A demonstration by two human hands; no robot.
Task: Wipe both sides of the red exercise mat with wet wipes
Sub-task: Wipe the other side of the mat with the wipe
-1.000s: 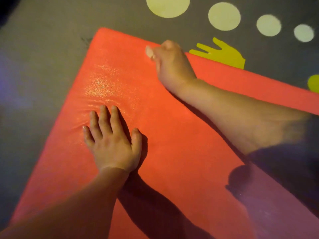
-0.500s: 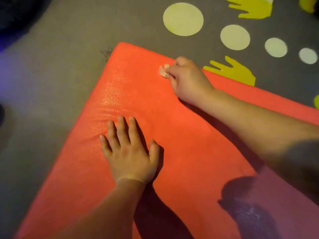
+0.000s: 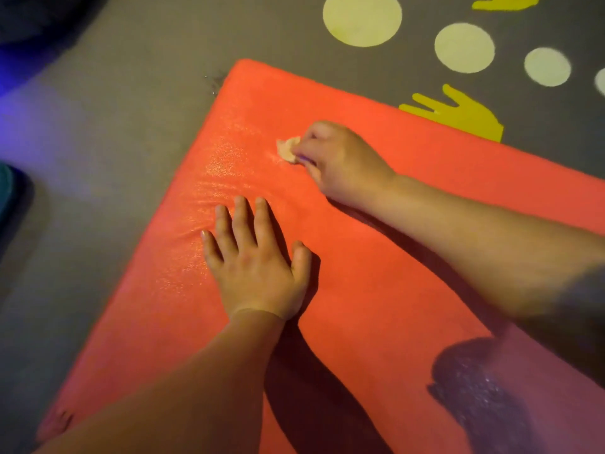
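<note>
Grey floor covering point(image 3: 98, 158) with pale circles point(image 3: 361, 19) and yellow handprints point(image 3: 458, 116) lies under the red exercise mat point(image 3: 376, 257), whose far left corner points away from the viewer. The right hand point(image 3: 340, 162), fingers curled, pinches a small crumpled wet wipe point(image 3: 287, 149) against the mat near that corner. The left hand point(image 3: 255, 263) presses flat, fingers straight, just nearer. Most of the mat stretches near and right of the wipe, probably where wiping goes next.

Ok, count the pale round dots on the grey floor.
4, in a row beyond the red mat: large dot top centre, medium dot right of it, small dot further right, cut-off dot at the right edge. Others may be unseen.
</note>
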